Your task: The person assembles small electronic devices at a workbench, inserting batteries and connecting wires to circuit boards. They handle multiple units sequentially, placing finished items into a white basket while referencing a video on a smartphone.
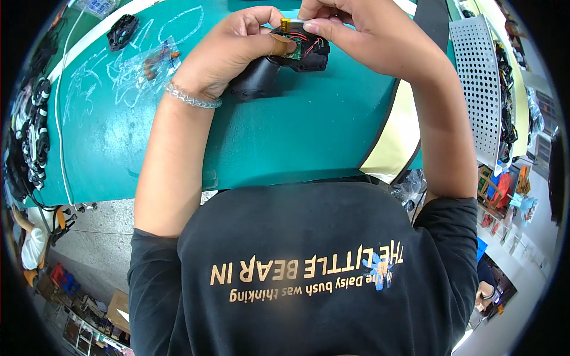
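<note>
My left hand [228, 50], a clear beaded bracelet at its wrist, grips a black plastic housing [256, 80] over the green table [285, 136]. The housing lies open at its upper end, where a small green circuit board [294, 52] and thin red wires [298, 36] show. My left thumb presses by the board. With thumb and fingers, my right hand [380, 38] pinches a flat silvery piece with yellow tape [285, 25] on its end, just above the wires. It looks like a small pouch battery, mostly covered by the fingers.
At the far left are a black plastic part [123, 32] and a clear bag [155, 64] with brown pieces. A white cable [58, 124] crosses the table's left side. Black bundles [37, 133] line the left edge. A perforated grey metal tray [477, 89] stands at right.
</note>
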`<move>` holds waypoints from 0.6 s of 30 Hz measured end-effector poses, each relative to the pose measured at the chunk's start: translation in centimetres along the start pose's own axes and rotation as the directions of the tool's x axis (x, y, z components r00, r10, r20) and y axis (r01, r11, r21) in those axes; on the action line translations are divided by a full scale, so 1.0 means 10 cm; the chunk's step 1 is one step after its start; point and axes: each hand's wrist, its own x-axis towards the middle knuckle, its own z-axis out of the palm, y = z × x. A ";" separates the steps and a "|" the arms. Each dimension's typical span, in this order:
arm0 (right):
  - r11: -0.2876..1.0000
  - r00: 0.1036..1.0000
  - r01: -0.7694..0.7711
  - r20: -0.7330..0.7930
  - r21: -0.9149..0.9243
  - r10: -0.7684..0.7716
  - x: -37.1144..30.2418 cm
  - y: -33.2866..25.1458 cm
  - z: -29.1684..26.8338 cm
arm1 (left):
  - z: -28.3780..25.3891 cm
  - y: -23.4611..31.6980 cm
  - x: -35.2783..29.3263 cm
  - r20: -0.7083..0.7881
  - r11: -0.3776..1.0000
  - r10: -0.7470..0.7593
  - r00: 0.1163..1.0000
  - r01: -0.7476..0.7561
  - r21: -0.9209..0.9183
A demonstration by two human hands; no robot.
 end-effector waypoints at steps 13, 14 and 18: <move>0.992 0.995 0.099 -0.014 0.084 -0.098 0.08 0.18 0.07 | -0.07 0.01 0.01 0.048 0.992 -0.033 0.998 0.039 -0.120; 0.986 0.994 0.112 -0.025 0.123 -0.110 0.07 0.20 0.09 | -0.07 0.02 0.00 0.045 0.991 -0.042 0.998 0.047 -0.126; 0.962 0.996 0.088 -0.028 0.257 -0.084 0.04 0.27 0.18 | -0.09 0.03 -0.03 0.054 0.983 -0.066 0.996 0.075 -0.170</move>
